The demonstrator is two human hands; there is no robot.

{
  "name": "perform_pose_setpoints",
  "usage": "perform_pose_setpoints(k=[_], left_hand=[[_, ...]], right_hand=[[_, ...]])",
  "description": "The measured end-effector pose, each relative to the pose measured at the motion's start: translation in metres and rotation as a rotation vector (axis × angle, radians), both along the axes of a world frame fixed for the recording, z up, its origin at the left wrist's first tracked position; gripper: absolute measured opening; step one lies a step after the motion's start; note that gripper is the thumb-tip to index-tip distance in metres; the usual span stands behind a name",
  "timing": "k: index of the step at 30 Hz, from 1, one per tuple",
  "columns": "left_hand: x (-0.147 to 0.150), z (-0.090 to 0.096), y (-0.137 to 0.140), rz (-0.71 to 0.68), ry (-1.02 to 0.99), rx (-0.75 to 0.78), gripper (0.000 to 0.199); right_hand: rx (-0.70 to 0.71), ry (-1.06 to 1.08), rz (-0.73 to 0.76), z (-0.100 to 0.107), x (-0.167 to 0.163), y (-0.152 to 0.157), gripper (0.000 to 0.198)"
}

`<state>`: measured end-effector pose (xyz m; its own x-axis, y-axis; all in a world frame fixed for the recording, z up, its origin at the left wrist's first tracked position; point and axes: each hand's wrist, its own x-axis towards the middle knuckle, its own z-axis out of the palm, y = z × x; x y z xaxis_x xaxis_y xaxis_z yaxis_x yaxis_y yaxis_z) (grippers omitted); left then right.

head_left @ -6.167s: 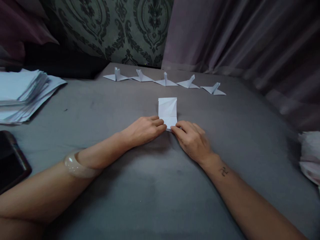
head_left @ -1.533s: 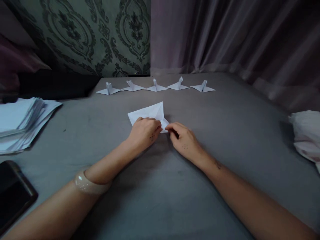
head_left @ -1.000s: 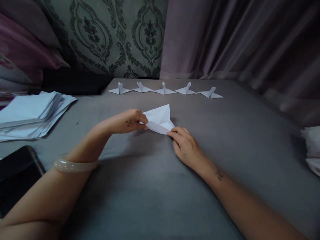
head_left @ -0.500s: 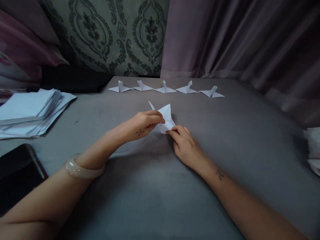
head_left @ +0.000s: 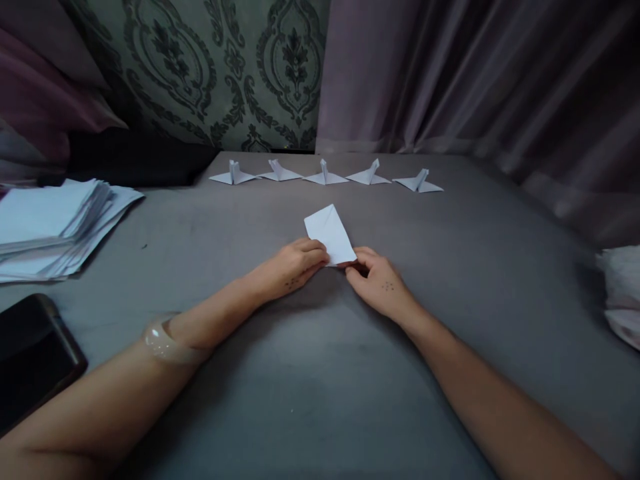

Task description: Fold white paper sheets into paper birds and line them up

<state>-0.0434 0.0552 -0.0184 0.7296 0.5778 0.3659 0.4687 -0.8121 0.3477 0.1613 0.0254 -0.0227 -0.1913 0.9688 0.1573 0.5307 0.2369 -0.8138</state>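
A small white folded paper [head_left: 331, 235] lies between my hands, now a flattened, tilted four-sided shape with a crease near its upper corner. My left hand [head_left: 300, 265] is closed on its lower left edge, fingertips pressed on the sheet. On the other side, my right hand [head_left: 377, 281] grips the lower right corner, its thumb in front and some fingers hidden under or behind the paper. Beyond them stands a row of several folded paper figures, one of them the paper figure [head_left: 324, 175] in the middle, each with flat side points and an upright centre.
A stack of white paper sheets [head_left: 50, 217] lies at the left. Below it is a black phone or tablet [head_left: 35, 360]. A whitish bundle [head_left: 623, 287] sits at the right edge. Dark cloth [head_left: 145, 157], a patterned wall and curtains [head_left: 425, 73] border the grey surface [head_left: 310, 400].
The paper has gone from partly opened, with flaps standing out, to a flat four-sided shape. My left hand has moved lower along it, and the view has shifted slightly.
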Motion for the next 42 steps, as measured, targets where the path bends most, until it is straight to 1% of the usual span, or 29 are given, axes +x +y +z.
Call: perform_pose_setpoints(k=[3, 6, 8, 10, 13, 15, 17, 20, 25, 27, 30, 38, 42], left_hand=[[0.000, -0.002, 0.001, -0.011, 0.010, 0.023, 0.026], [0.000, -0.004, 0.002, -0.012, 0.009, 0.031, 0.027], [0.001, -0.004, 0.001, 0.006, 0.003, 0.038, 0.026], [0.001, -0.004, 0.001, 0.025, 0.002, 0.041, 0.026], [0.003, -0.002, 0.000, 0.042, 0.015, 0.044, 0.025], [0.003, -0.001, -0.001, 0.048, 0.028, 0.046, 0.025], [0.004, 0.000, 0.000, 0.053, 0.040, 0.047, 0.026], [0.005, 0.000, 0.000, 0.061, 0.055, 0.051, 0.026], [0.010, 0.002, -0.002, 0.101, 0.081, 0.069, 0.029], [0.013, 0.002, -0.003, 0.129, 0.111, 0.096, 0.033], [0.017, 0.002, -0.004, 0.156, 0.167, 0.149, 0.037], [0.018, 0.001, -0.005, 0.154, 0.243, 0.279, 0.037], [0.020, -0.001, -0.007, 0.166, 0.258, 0.384, 0.038]], right_hand=[[-0.097, 0.078, -0.062, -0.002, 0.005, 0.003, 0.019], [-0.156, 0.218, -0.128, -0.002, 0.010, 0.006, 0.019], [-0.169, 0.305, -0.133, 0.000, 0.013, 0.007, 0.021], [-0.167, 0.319, -0.097, 0.002, 0.015, 0.008, 0.022], [-0.094, 0.241, -0.030, 0.006, 0.017, 0.008, 0.021], [-0.034, 0.212, -0.037, 0.008, 0.019, 0.008, 0.024], [-0.006, 0.210, -0.059, 0.010, 0.020, 0.009, 0.028], [-0.014, 0.187, -0.055, 0.010, 0.021, 0.009, 0.027], [-0.038, 0.131, -0.009, 0.002, 0.023, 0.011, 0.021], [-0.037, 0.123, 0.004, 0.001, 0.025, 0.012, 0.020], [0.005, 0.074, 0.056, 0.003, 0.028, 0.013, 0.017], [0.195, -0.043, 0.213, 0.004, 0.032, 0.013, 0.018], [0.275, -0.095, 0.241, 0.003, 0.034, 0.013, 0.020]])
